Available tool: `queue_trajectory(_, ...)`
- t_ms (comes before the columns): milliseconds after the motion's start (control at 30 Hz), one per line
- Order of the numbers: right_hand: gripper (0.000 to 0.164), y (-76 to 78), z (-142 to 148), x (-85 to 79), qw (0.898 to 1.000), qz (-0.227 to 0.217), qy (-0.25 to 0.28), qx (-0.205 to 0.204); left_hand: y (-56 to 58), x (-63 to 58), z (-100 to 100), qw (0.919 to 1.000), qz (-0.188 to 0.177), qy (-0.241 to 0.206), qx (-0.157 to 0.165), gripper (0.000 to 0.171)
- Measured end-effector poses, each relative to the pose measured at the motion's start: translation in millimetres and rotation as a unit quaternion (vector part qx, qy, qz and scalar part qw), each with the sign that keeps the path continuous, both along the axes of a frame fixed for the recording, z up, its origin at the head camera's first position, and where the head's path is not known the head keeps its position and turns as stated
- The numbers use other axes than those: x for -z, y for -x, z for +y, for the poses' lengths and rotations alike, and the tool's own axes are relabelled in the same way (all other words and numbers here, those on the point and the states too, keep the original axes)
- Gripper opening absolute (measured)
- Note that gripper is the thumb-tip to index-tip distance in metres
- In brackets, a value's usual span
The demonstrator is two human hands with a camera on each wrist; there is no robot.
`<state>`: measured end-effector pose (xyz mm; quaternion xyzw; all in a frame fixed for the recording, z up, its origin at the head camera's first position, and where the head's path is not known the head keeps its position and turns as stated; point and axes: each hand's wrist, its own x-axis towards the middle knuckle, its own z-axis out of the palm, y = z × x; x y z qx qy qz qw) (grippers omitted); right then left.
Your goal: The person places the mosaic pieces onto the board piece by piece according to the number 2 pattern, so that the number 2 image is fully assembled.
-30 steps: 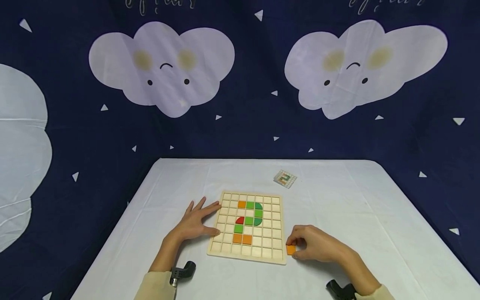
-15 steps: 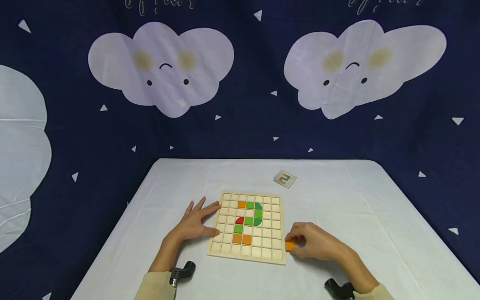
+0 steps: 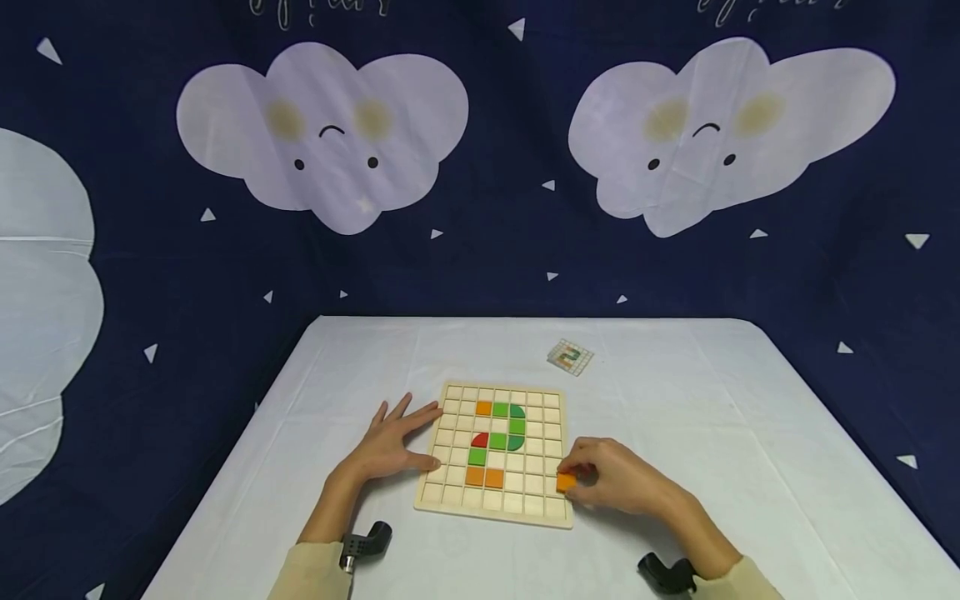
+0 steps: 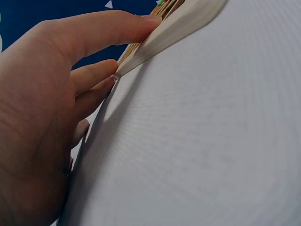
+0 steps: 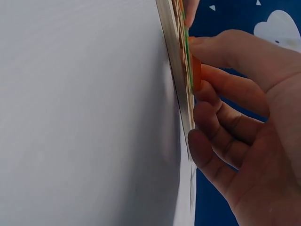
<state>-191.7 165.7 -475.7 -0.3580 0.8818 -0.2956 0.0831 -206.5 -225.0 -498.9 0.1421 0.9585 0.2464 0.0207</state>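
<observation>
A square wooden grid board (image 3: 536, 505) lies on the white table, with orange, green and red tiles set in some cells in a curved figure. My left hand (image 3: 386, 446) is spread at the board's left side, its thumb and index fingertip touching the edge. In the left wrist view the thumb (image 4: 136, 28) rests on the rim. My right hand (image 3: 618, 477) pinches an orange square tile (image 3: 566, 482) between thumb and fingers, over the board's right edge. The right wrist view shows this orange tile (image 5: 197, 70) held close over the board.
A small card (image 3: 571, 357) printed with a grid and a coloured figure lies behind the board. A dark blue cloth (image 3: 510, 283) with white clouds hangs beyond the table (image 3: 690, 400). Each wrist carries a black camera mount, such as the left one (image 3: 367, 542).
My right hand has lifted the orange tile off the table beside the board and moved it left over the board's right edge. The left hand has stayed in place.
</observation>
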Motion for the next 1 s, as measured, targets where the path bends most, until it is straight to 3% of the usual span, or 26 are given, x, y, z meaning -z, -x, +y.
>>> queue_trajectory(333, 0.028, 2.6, -14, -1.2, 0.999, 0.034, -0.017, -0.008, -0.3, 1.0, 0, 1.0, 0.001, -0.006, -0.001, 0.086)
queue_trajectory(1000, 0.024, 7.7, -35, 0.4, 0.999, 0.037, 0.007, -0.031, -0.3, -1.2, 1, 1.0, 0.001, -0.001, 0.0, 0.085)
